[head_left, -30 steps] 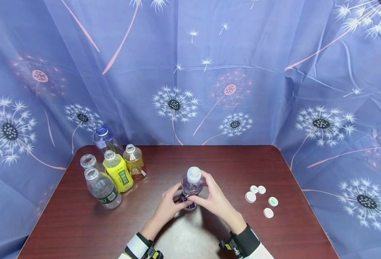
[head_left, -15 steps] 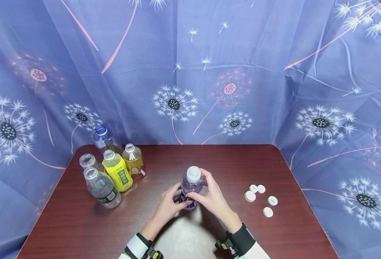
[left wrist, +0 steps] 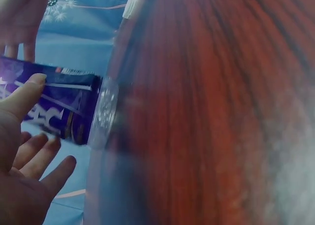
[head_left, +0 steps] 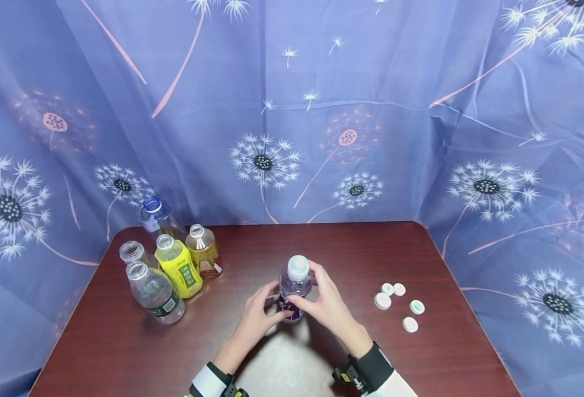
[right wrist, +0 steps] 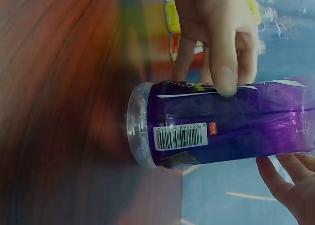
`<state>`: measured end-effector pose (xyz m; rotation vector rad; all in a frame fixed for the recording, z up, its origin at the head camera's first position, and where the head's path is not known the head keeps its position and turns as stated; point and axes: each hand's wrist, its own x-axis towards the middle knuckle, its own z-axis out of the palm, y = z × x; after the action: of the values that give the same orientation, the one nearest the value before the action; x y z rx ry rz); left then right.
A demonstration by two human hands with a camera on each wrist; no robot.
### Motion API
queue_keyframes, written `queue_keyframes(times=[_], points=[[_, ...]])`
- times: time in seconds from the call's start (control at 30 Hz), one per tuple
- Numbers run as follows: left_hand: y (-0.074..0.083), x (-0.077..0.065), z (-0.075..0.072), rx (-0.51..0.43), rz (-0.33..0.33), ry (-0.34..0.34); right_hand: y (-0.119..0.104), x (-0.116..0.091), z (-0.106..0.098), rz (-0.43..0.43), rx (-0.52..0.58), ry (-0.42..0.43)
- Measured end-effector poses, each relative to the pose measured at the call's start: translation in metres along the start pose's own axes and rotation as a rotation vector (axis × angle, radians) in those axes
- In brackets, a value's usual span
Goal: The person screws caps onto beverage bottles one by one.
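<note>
Purple bottle (head_left: 294,286) and what is far behind it: a big blue cloth (head_left: 197,160) with puffy white and pink flowers.
Table (head_left: 450,353): dark red-brown, with a shiny light patch on the near side.
Left hand (head_left: 258,317): on the left of the bottle, pinching it low down, with the thumb on the near side.
Right hand (head_left: 327,309): on the right, pinching the same bottle, its thumb a bit higher than the left thumb and its fingers up by the neck.
Bottle's place: upright near the middle of the table, between the two hands.
Other bottles: five, grouped at the far left with open tops. Blue bottle (head_left: 161,220) farthest, then amber bottle (head_left: 204,251), yellow bottle (head_left: 181,270), clear bottle (head_left: 134,253), and green-label bottle (head_left: 155,294) nearest.
Bar code (right wrist: 180,136): black and white, on the purple label.
White lid (head_left: 298,267): on top of the purple bottle.
Loose lids (head_left: 382,301): five, white, on the right; one has green on it.
</note>
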<state>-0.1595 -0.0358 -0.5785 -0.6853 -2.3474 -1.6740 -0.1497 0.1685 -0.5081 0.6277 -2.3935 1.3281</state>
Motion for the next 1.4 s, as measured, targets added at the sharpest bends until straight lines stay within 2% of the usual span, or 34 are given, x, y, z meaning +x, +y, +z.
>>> queue_keyframes(times=[0.07,0.23,0.4,0.57,0.8,0.93,1.03,1.23,1.4], points=[[-0.002,-0.001,-0.001,0.000,0.024,0.001,0.002,0.000,-0.003,-0.001,-0.015,0.008],[-0.006,-0.004,-0.005,0.079,0.094,0.018,0.012,0.000,-0.014,0.011,-0.043,0.050],[-0.009,-0.005,-0.009,0.125,0.112,0.027,0.024,0.002,-0.027,0.011,-0.069,0.093],[-0.010,-0.006,-0.009,0.132,0.105,0.029,0.038,0.006,-0.041,0.006,-0.141,0.142],[-0.012,-0.008,-0.009,0.113,0.063,0.000,0.055,0.012,-0.066,0.089,-0.209,0.187],[-0.012,-0.010,-0.010,0.123,0.041,-0.005,0.068,0.016,-0.080,0.098,-0.245,0.209],[-0.011,-0.011,-0.011,0.131,0.027,-0.010,0.076,0.018,-0.090,0.109,-0.265,0.226],[-0.011,-0.011,-0.011,0.121,0.000,-0.022,0.088,0.023,-0.112,0.195,-0.256,0.231],[-0.011,-0.011,-0.012,0.129,-0.008,-0.022,0.102,0.027,-0.131,0.228,-0.275,0.248]])
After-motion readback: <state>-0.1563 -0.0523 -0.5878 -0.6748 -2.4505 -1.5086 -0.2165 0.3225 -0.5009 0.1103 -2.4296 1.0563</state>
